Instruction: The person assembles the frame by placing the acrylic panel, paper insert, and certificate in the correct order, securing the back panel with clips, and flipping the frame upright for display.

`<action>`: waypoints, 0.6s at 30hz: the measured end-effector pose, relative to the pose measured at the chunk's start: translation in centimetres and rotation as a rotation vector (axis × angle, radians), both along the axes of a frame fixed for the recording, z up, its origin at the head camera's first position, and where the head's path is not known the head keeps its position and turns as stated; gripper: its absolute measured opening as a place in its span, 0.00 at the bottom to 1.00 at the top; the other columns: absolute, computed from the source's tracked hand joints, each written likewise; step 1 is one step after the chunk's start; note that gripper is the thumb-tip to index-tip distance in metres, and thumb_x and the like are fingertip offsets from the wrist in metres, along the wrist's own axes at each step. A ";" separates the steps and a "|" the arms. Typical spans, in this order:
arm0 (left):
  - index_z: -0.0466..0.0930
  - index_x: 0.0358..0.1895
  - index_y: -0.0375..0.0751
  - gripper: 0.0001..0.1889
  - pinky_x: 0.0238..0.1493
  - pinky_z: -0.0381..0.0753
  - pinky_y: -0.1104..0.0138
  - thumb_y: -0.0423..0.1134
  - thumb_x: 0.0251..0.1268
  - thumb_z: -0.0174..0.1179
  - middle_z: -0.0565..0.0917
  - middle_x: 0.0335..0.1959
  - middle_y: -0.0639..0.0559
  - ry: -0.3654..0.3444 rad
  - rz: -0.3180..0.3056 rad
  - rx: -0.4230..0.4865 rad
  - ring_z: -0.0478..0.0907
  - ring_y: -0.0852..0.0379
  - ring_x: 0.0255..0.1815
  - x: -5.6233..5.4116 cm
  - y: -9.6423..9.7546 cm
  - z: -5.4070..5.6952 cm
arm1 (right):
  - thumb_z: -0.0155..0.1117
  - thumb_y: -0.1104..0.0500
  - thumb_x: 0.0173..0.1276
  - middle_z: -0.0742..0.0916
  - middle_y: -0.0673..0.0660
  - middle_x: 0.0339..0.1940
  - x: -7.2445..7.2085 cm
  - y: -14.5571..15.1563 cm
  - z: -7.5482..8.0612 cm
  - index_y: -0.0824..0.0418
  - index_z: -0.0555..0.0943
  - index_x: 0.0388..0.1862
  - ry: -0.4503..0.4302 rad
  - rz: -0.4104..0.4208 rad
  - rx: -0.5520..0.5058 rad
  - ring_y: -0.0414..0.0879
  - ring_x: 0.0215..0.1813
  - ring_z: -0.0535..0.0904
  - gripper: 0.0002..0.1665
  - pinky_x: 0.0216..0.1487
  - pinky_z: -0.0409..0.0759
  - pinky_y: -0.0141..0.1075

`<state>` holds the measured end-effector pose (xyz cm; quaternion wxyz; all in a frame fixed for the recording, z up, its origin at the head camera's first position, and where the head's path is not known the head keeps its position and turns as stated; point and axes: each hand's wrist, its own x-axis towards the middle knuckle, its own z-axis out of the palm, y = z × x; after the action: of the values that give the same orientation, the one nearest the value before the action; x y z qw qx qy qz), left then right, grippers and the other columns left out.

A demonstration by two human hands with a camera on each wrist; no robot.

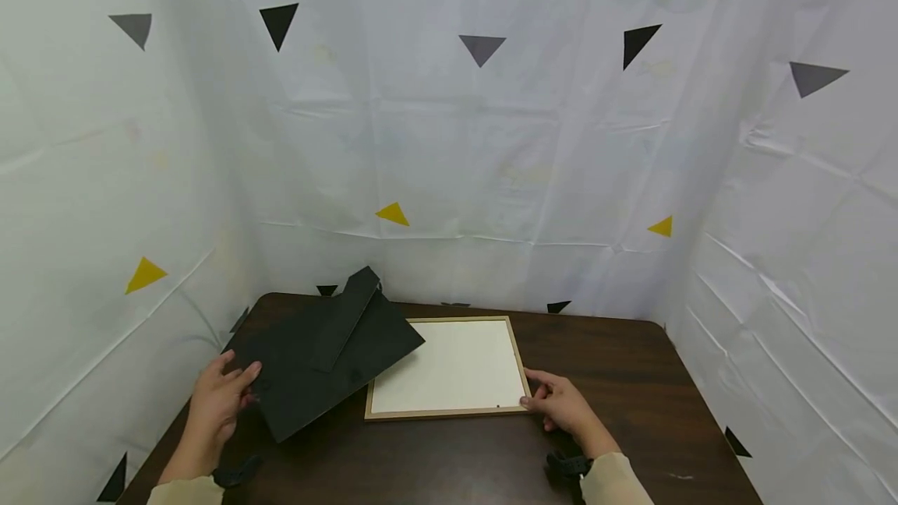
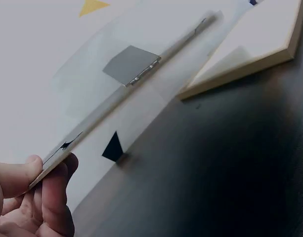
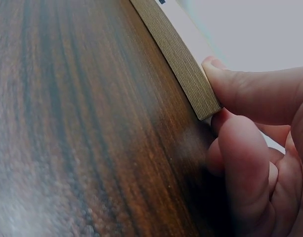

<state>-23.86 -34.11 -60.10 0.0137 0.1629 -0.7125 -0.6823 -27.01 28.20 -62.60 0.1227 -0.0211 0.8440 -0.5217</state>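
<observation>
My left hand [image 1: 213, 400] pinches the left edge of a black picture-frame backboard [image 1: 288, 365] between thumb and fingers. The board is held tilted above the table, its right corner overlapping the frame in the head view. A black easel leg [image 1: 347, 318] is hinged to its upper face; the left wrist view shows the board nearly edge-on, with a metal hinge [image 2: 144, 74]. A light wooden picture frame [image 1: 449, 414] lies on the table with a white surface [image 1: 463, 369] inside. At its near right corner, my right hand [image 1: 561, 407] grips the frame with thumb and fingers.
The dark wooden table [image 1: 624, 380] extends to the right of the frame and in front of it. White curtains [image 1: 477, 162] with black, grey and yellow triangles enclose the back and both sides. A dark band [image 1: 570, 464] circles the right wrist.
</observation>
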 end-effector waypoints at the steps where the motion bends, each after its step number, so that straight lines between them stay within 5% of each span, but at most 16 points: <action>1: 0.34 0.92 0.44 0.51 0.38 0.86 0.70 0.42 0.83 0.64 0.62 0.83 0.28 0.004 0.007 -0.015 0.78 0.68 0.35 -0.2 0.2 -0.1 | 0.81 0.56 0.70 0.84 0.57 0.33 -0.1 0.0 0.0 0.59 0.75 0.81 0.000 -0.004 0.001 0.44 0.19 0.72 0.43 0.24 0.80 0.39; 3: 0.39 0.92 0.46 0.49 0.38 0.85 0.70 0.42 0.82 0.65 0.74 0.75 0.36 0.007 0.014 -0.052 0.79 0.68 0.35 -0.4 0.6 -0.2 | 0.81 0.56 0.70 0.84 0.57 0.32 -0.2 -0.1 0.0 0.59 0.76 0.81 0.000 -0.006 -0.002 0.44 0.19 0.72 0.43 0.24 0.80 0.39; 9: 0.43 0.92 0.48 0.49 0.37 0.84 0.68 0.45 0.81 0.66 0.77 0.69 0.34 0.026 0.008 -0.090 0.78 0.68 0.35 -1.1 1.6 -0.3 | 0.80 0.56 0.71 0.84 0.56 0.32 -0.5 -0.2 -0.4 0.60 0.75 0.82 0.007 0.011 -0.006 0.43 0.19 0.72 0.43 0.24 0.80 0.38; 14: 0.52 0.86 0.43 0.41 0.32 0.82 0.65 0.43 0.81 0.67 0.81 0.33 0.58 0.056 0.054 -0.084 0.76 0.61 0.26 -1.6 2.2 -0.7 | 0.80 0.58 0.71 0.84 0.56 0.31 -0.3 -0.4 -0.3 0.61 0.75 0.80 0.017 0.018 -0.015 0.42 0.18 0.72 0.42 0.23 0.79 0.37; 18: 0.61 0.85 0.44 0.36 0.34 0.82 0.66 0.43 0.82 0.65 0.88 0.37 0.59 0.080 0.057 -0.141 0.80 0.63 0.31 -1.8 2.7 -1.0 | 0.80 0.59 0.71 0.84 0.56 0.31 -0.2 -0.6 -0.1 0.61 0.75 0.80 0.019 0.016 -0.018 0.42 0.17 0.72 0.41 0.23 0.79 0.37</action>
<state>-25.65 -31.45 -61.06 0.0729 0.1546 -0.7528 -0.6356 -27.25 27.63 -62.71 0.1186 -0.0341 0.8401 -0.5282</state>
